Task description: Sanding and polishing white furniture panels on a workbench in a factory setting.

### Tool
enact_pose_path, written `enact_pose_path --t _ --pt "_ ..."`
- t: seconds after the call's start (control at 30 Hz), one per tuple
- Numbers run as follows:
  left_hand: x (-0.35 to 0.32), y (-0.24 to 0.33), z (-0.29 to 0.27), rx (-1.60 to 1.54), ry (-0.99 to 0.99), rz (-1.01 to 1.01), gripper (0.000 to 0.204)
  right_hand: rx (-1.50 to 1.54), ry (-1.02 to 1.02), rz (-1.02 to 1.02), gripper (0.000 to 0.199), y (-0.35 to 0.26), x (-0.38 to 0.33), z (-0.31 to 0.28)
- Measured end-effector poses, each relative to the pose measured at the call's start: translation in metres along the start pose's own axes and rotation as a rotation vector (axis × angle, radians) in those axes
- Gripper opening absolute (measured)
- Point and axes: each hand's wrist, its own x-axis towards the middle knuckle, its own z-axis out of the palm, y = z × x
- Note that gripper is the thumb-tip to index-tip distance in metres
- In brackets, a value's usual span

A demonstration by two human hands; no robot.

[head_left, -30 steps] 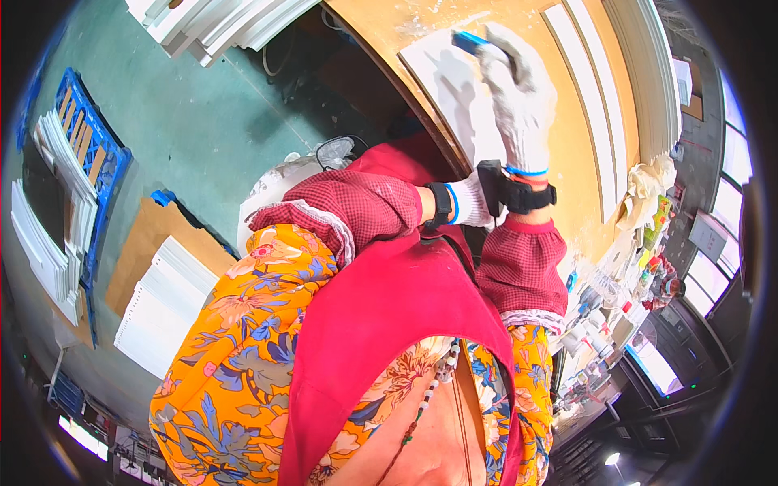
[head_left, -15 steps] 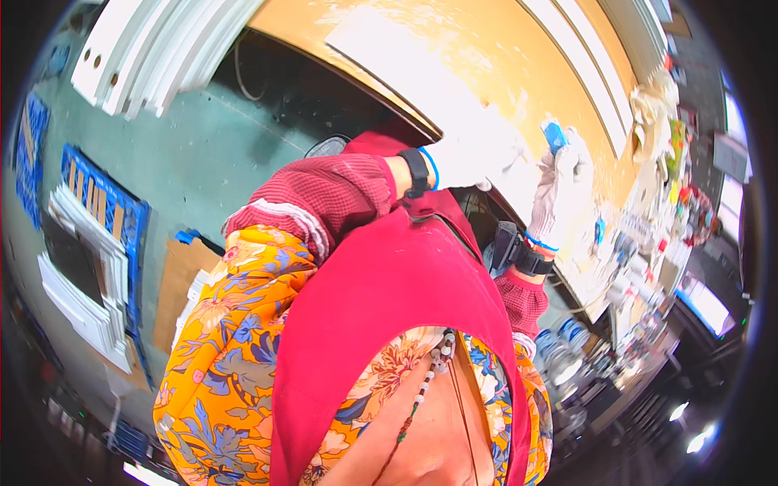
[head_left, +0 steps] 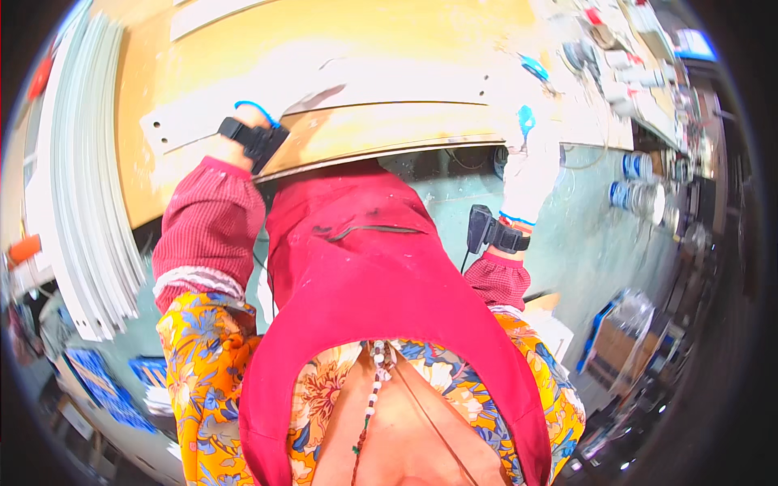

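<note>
A long white board (head_left: 405,81) with small holes near its ends lies along the front of the yellowish worktop (head_left: 365,131). My left hand (head_left: 285,91), in a white glove, is over the left half of this board. Glare blends the glove into the white surface, so its fingers are hard to make out. On the right, at the worktop's front edge, my white-gloved right hand (head_left: 532,166) is closed on a small blue object (head_left: 526,121). Its exact kind does not show. A blue-handled tool (head_left: 534,67) lies just beyond that hand.
A stack of long white boards (head_left: 89,178) stands at the left. Another white board (head_left: 215,14) lies farther back on the worktop. Cups, tools and other clutter cover the far right end. Large clear bottles (head_left: 637,197) and a blue-edged crate (head_left: 620,336) stand on the floor at right.
The view has swung round to the right along the worktop. My hands, close together before, are now far apart, the left over the board. The blue object remains in my right hand.
</note>
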Motion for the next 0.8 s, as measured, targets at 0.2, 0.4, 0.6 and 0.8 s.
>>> enact_pose_path --t 0.2,0.4,0.6,0.8 --pt "-0.006 0.022 0.016 0.055 0.088 -0.053 0.067 -0.18 0.003 -0.003 0.03 0.019 0.009 -0.051" --pt "-0.016 0.05 0.025 0.119 0.17 0.048 0.057 -0.318 0.09 -0.065 0.031 0.046 0.02 -0.062" --pt "-0.028 0.063 0.04 0.131 0.144 -0.046 0.06 -0.511 0.089 -0.093 0.02 0.057 0.023 -0.06" --pt "-0.031 0.059 0.047 0.107 0.102 -0.133 0.069 -0.602 0.079 -0.143 0.022 0.064 0.029 -0.062"
